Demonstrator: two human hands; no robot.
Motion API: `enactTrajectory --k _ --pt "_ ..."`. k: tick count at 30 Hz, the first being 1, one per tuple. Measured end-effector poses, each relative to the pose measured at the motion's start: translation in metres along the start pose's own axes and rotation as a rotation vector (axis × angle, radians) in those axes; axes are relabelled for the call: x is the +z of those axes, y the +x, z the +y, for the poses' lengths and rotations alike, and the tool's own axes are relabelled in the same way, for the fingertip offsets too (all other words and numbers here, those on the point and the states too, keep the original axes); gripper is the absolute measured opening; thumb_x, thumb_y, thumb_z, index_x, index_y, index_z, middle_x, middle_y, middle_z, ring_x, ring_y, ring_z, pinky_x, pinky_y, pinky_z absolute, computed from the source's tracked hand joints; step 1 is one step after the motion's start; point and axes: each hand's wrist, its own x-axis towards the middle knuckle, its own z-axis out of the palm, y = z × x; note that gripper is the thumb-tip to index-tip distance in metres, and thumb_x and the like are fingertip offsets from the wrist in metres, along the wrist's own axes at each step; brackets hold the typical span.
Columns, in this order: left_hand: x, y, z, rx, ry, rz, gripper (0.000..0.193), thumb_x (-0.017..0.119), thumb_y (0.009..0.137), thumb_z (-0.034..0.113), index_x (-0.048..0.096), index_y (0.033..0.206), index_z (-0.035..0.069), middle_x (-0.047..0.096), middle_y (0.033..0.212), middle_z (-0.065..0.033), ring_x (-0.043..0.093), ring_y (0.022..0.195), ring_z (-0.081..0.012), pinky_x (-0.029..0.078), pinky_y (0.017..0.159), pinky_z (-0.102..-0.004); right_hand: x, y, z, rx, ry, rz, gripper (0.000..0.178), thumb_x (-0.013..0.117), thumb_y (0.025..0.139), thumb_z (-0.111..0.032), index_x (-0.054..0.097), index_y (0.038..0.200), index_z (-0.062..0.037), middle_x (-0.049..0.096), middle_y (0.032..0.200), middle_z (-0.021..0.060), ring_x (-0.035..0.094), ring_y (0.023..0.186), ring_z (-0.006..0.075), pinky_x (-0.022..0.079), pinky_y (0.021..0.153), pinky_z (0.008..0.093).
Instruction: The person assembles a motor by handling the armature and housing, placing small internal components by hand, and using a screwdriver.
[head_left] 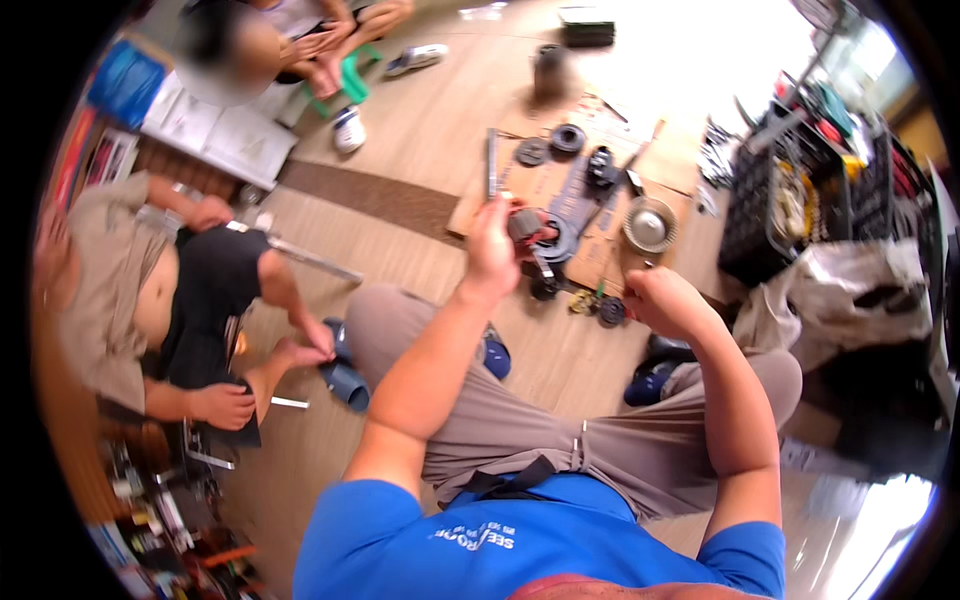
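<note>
My left hand (491, 255) is closed around a motor part (523, 226) with a grey core and reddish, copper-coloured windings, held up above a cardboard sheet. Just below it a small metal piece (541, 262) points down; I cannot tell whether it is joined to the part. My right hand (668, 300) is curled, fingers pressed together, at the near right edge of the cardboard (590, 262). Whatever it may hold is hidden. Close to its fingers lie a small black round part (611, 312) and a round metal bowl-shaped part (650, 225).
Farther back on the cardboard are a black ring (568, 139), a dark disc (532, 151) and a black part (601, 168). Black crates (750, 215) full of items stand at right. One person sits at left (215, 290), another at the far left on a green stool (355, 75).
</note>
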Motion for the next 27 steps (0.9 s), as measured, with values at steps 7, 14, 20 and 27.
enactTrajectory --k 7,14,20,27 --pt "0.008 -0.001 0.025 -0.037 0.012 -0.438 0.04 0.039 0.101 0.042 0.057 0.106 0.006 0.067 0.102 -0.0227 0.067 0.071 -0.0273 0.049 0.053 -0.0299 -0.024 -0.005 0.033 0.157 -0.2 0.268 0.019 0.054 0.09 -0.018 0.065 0.084 -0.0046 0.065 0.078 0.0209 0.064 0.079 0.0398 0.05 0.07 0.0478" --pt "0.006 -0.014 0.027 -0.008 0.241 -0.652 0.026 0.049 0.1 0.021 0.058 0.11 -0.002 0.068 0.097 -0.0177 0.065 0.075 -0.0186 0.052 0.067 -0.0276 -0.044 -0.015 0.048 0.188 0.015 0.722 0.019 0.054 0.092 -0.019 0.066 0.091 -0.004 0.065 0.086 0.0221 0.063 0.085 0.0394 0.048 0.072 0.047" --pt "0.012 -0.006 0.014 0.13 0.74 -0.304 0.017 0.064 0.094 0.02 0.062 0.1 0.004 0.065 0.083 -0.001 0.057 0.065 -0.0059 0.044 0.058 -0.0208 -0.062 -0.029 0.039 0.118 0.14 0.922 0.017 0.062 0.092 -0.012 0.066 0.104 0.0004 0.068 0.088 0.0183 0.068 0.077 0.0268 0.051 0.07 0.0306" --pt "0.001 0.018 0.013 0.232 0.484 0.064 0.017 0.067 0.092 0.024 0.06 0.094 0.009 0.065 0.081 -0.0004 0.059 0.06 -0.0069 0.041 0.043 -0.0217 -0.067 -0.054 0.013 -0.277 0.15 0.795 0.015 0.063 0.089 -0.007 0.066 0.103 -0.0043 0.067 0.089 0.0164 0.066 0.08 0.0324 0.051 0.068 0.0355"
